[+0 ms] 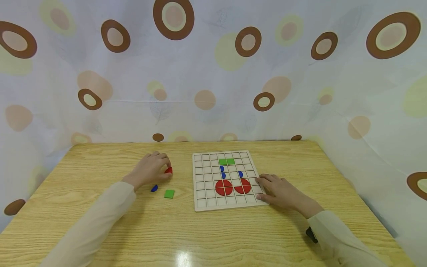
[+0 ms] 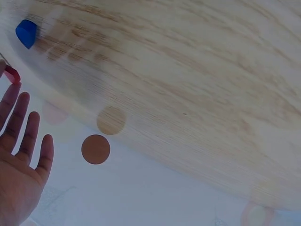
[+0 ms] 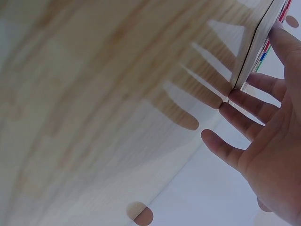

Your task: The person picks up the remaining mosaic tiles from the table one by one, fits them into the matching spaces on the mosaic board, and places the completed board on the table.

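My left hand pinches a red quarter-circle tile between thumb and fingers, just above or on the table; the left wrist view catches only part of the red tile at its edge. Near that hand lie a blue half-circle tile and a green square tile. To their right is a pale grid board. On it are two green squares, several blue half-circles, a red disc and a three-quarter red disc. My right hand touches the board's right edge with extended fingers.
A wood-grain table carries everything. Behind and beside it hangs a white curtain with brown, tan and yellow circles. A dark object shows beneath the right sleeve.
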Tool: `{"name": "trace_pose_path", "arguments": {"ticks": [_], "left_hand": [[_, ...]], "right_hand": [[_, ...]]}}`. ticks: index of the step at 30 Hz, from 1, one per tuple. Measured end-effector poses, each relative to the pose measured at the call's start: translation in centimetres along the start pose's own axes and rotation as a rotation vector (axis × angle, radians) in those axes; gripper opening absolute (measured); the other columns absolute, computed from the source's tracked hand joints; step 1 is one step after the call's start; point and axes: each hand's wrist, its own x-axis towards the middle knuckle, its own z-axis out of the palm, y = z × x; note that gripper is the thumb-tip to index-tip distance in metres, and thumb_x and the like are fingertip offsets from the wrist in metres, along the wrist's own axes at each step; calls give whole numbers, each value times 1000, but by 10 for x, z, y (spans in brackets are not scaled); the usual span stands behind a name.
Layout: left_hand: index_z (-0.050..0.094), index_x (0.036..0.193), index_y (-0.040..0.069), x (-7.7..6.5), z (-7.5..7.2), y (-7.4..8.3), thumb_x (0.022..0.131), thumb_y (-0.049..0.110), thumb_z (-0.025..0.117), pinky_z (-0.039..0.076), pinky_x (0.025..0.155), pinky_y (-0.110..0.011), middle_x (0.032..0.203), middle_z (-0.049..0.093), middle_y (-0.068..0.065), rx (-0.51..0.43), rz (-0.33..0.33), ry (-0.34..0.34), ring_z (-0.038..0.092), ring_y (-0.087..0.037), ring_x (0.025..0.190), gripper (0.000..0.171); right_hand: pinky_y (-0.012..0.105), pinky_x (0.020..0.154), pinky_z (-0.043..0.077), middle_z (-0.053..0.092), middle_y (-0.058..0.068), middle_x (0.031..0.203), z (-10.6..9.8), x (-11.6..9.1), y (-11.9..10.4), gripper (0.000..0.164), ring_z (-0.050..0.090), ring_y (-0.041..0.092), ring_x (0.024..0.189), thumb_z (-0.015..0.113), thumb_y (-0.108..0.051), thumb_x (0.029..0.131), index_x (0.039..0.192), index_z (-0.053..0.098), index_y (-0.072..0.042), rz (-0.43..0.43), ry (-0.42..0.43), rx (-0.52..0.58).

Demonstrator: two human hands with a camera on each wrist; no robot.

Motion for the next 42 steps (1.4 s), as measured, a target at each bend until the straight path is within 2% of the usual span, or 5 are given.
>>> {"name": "trace_pose_path", "arguments": {"ticks": [6, 11, 21, 32, 42], "left_hand": [[66, 90, 16, 7, 2, 8, 79, 39, 68, 44, 84, -45, 99, 62, 1, 27, 29, -8, 54, -23, 95, 25], [67, 89, 16, 11, 4, 16, 78, 40, 68, 45, 83, -45, 101, 63, 1, 55, 68, 10, 55, -24, 97, 26], [66, 87, 17, 24, 10, 36, 79, 39, 65, 44, 83, -42, 99, 61, 2, 37, 95, 4, 53, -21, 95, 23], [66, 85, 19, 41, 20, 66, 78, 42, 66, 40, 81, -37, 100, 60, 3, 39, 101, -10, 50, -20, 95, 24], [65, 86, 19, 55, 20, 88, 80, 45, 64, 40, 83, -37, 99, 60, 3, 40, 78, -31, 49, -19, 97, 27]], "right_hand": [[57, 90, 39, 45, 15, 134, 1, 0, 1, 60, 43, 35, 123, 52, -46, 88, 133, 45, -8, 5, -5, 8], [57, 90, 39, 45, 15, 135, 1, 0, 1, 60, 43, 35, 123, 52, -47, 88, 134, 44, -8, 4, -3, 12], [57, 90, 38, 45, 16, 135, 2, 0, 2, 60, 43, 35, 123, 50, -48, 89, 133, 45, -8, -8, 5, 5], [59, 90, 39, 45, 16, 135, 2, 1, 3, 60, 44, 36, 122, 52, -46, 89, 133, 45, -8, -5, 1, 11], [59, 90, 38, 45, 16, 135, 3, 1, 3, 60, 43, 36, 123, 51, -47, 89, 133, 45, -8, -6, 2, 10]]}}
